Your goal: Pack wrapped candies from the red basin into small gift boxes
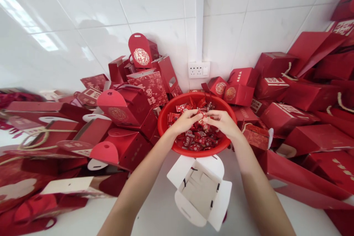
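Note:
A round red plastic basin [164,132] holds many small red-wrapped candies [197,141]. Over the basin, my left hand [186,121] and my right hand [221,121] meet with a red-wrapped candy [204,117] between their fingertips. Fingers of both hands are bent and pressed on its wrapper. Just in front of the basin stands a gift box [199,191] with its white flaps spread outward. Its pale inside shows, with dark slots or cord ends at the walls and no candy visible on the bottom.
Red gift boxes [124,112] are heaped to the left, and more red boxes [298,116] pile up on the right, some with rope handles. Behind the basin, a power socket [199,70] sits on the white tiled wall [160,0]. Everything rests on a pale tabletop [155,206].

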Demonstrator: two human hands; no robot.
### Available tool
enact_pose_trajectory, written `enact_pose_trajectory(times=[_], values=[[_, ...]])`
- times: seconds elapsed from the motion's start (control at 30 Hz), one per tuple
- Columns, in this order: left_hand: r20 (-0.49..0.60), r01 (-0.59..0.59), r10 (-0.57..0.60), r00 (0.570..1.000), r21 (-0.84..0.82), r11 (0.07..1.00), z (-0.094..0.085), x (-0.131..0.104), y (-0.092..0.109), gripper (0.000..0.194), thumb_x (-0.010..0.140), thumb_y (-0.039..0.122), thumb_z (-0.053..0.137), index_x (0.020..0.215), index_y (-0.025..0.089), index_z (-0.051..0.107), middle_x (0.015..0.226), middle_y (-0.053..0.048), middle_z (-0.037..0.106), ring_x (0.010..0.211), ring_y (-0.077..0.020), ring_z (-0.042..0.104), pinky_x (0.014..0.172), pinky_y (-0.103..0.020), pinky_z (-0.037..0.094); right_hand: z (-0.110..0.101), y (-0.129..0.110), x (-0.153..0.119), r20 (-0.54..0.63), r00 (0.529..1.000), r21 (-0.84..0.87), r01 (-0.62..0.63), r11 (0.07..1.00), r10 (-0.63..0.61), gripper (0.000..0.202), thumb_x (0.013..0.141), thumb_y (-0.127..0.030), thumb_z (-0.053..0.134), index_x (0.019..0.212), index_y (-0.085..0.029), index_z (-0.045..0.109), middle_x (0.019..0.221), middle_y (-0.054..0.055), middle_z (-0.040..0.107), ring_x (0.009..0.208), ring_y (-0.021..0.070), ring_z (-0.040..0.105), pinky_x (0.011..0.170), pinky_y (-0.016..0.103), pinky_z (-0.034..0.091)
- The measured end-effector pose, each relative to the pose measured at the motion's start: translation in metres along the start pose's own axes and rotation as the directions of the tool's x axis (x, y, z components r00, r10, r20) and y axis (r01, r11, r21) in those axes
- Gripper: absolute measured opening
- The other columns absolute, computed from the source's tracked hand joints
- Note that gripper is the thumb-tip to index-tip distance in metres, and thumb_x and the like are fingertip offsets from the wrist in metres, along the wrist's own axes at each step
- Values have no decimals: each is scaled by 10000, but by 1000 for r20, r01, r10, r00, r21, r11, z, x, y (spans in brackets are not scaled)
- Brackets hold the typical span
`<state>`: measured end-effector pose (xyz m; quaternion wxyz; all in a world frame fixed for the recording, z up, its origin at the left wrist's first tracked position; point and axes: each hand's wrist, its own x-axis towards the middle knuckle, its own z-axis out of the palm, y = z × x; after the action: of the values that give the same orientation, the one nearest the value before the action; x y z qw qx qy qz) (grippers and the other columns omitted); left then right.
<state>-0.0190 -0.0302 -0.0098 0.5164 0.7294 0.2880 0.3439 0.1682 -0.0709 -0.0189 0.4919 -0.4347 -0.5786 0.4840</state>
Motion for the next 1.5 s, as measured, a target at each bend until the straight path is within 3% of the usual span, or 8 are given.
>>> enact_pose_trajectory(times=[0.2, 0.3, 0.43, 0.53, 0.7, 1.0, 1.23, 1.5], values=[[-60, 75, -84, 995, -141, 987, 2, 1, 5, 416, 727, 540, 765, 760, 132, 688, 760, -9, 641, 757, -145, 559, 740, -264, 427, -4, 1, 1, -91, 996, 13, -5, 1000, 6, 462, 592, -496, 885, 921, -188, 781, 850, 76, 796, 782, 247, 730, 780, 387, 559], [-96, 124, -136, 986, -122, 985, 4, 1, 5, 468, 688, 583, 777, 791, 133, 706, 750, -4, 630, 718, -136, 532, 685, -257, 398, -4, 5, 2, -143, 989, 6, -23, 1000, 24, 481, 561, -502, 891, 897, -180, 772, 794, 77, 783, 733, 244, 708, 742, 389, 548], [-140, 114, -114, 984, -6, 993, 3, 1, 5, 544, 707, 667, 722, 607, 145, 605, 563, 43, 450, 578, -97, 368, 577, -250, 275, -3, 4, 1, -91, 996, -35, -19, 999, 16, 415, 573, -492, 881, 814, -193, 725, 776, 43, 758, 720, 209, 672, 741, 363, 525], [-152, 79, -77, 985, 6, 997, 2, 0, 6, 584, 699, 701, 706, 560, 154, 556, 540, 50, 404, 563, -92, 326, 572, -255, 255, -2, 1, 1, -51, 999, -37, -21, 999, 19, 404, 608, -506, 864, 811, -191, 712, 783, 30, 740, 724, 190, 652, 739, 344, 515], [-154, 60, -67, 986, -49, 997, 2, 0, 7, 557, 692, 667, 740, 574, 142, 595, 552, 45, 452, 577, -94, 362, 589, -251, 278, -2, -1, -1, -41, 999, 14, -7, 1000, 8, 422, 594, -512, 882, 783, -189, 686, 760, 11, 705, 702, 174, 627, 717, 327, 502], [-101, 192, -236, 966, -326, 926, 1, 1, 4, 447, 606, 534, 874, 715, 125, 729, 745, -33, 699, 739, -152, 608, 738, -282, 466, -1, -5, -3, -67, 997, 43, 49, 998, -46, 384, 601, -502, 878, 740, -209, 672, 763, 4, 710, 693, 180, 622, 684, 322, 510], [-68, 261, -288, 955, -265, 928, 0, 0, 0, 472, 642, 516, 878, 886, 125, 777, 877, -76, 759, 808, -169, 681, 800, -297, 517, -3, -2, -1, -188, 982, 115, 32, 993, -9, 382, 563, -480, 886, 765, -217, 697, 775, 3, 698, 715, 175, 606, 694, 310, 486], [-68, 150, -164, 984, -171, 974, -1, 0, -4, 516, 688, 606, 817, 827, 112, 768, 802, -62, 742, 785, -178, 668, 789, -302, 508, -3, -1, 0, -183, 981, 215, -23, 976, 64, 413, 569, -528, 873, 777, -220, 694, 733, -9, 680, 634, 150, 575, 628, 298, 467]])
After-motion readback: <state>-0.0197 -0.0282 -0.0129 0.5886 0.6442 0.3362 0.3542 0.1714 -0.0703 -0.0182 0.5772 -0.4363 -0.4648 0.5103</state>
